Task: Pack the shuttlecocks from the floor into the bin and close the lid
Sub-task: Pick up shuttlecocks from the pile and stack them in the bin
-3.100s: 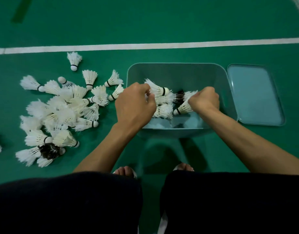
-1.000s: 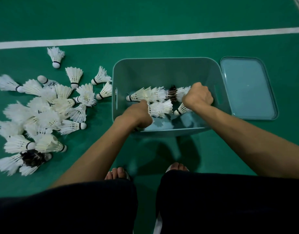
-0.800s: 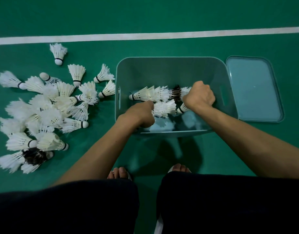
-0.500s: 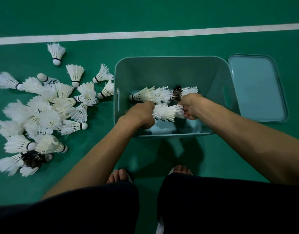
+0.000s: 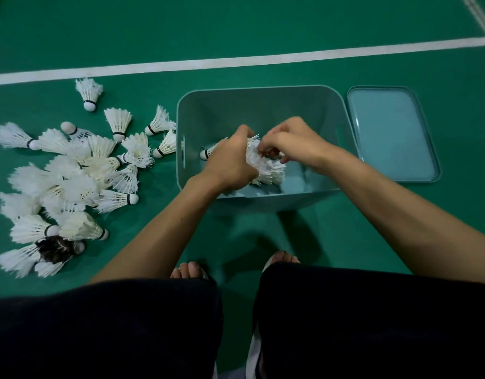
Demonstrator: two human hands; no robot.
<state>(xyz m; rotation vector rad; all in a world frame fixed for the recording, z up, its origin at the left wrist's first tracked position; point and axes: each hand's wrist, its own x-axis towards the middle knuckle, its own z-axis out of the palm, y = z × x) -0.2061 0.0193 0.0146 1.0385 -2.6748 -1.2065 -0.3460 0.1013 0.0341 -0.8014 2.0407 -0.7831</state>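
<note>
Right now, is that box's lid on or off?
Off. The lid lies flat on the floor right of the open bin, while both hands handle shuttlecocks inside.

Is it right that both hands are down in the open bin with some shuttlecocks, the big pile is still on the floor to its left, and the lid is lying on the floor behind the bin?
Not quite. In the head view the lid lies on the floor to the right of the bin, not behind it. The rest holds: the left hand and right hand are in the open bin with some shuttlecocks, and the big pile remains left.

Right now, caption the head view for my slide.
Both hands arrange shuttlecocks inside the open bin; more lie scattered left.
</note>
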